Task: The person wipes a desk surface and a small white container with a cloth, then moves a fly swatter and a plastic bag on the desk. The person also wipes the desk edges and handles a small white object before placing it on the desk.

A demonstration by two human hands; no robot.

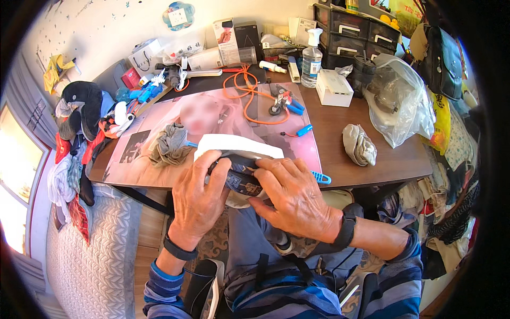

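Over the table's near edge, both my hands grip a dark printed fabric item [243, 178] with a wide white part [234, 142] behind it; its exact kind I cannot make out. My left hand [201, 194] has its fingers bent over the item's left side. On the right side, my right hand [292, 194] presses its fingers onto the top, thumb below. A bunched grey-brown cloth [172, 144] lies left of my hands. Farther right rests a rolled beige cloth bundle [359, 144]. A blue perforated handle [320, 177] sticks out beside my right hand.
A pink picture mat [154, 114] covers much of the brown table [393, 159]. On it lie an orange cord [245, 106] and blue-handled pliers [287, 103]. Behind stand a spray bottle [312, 61], a white box [334, 87], a plastic bag [398, 101] and dark drawers [348, 32].
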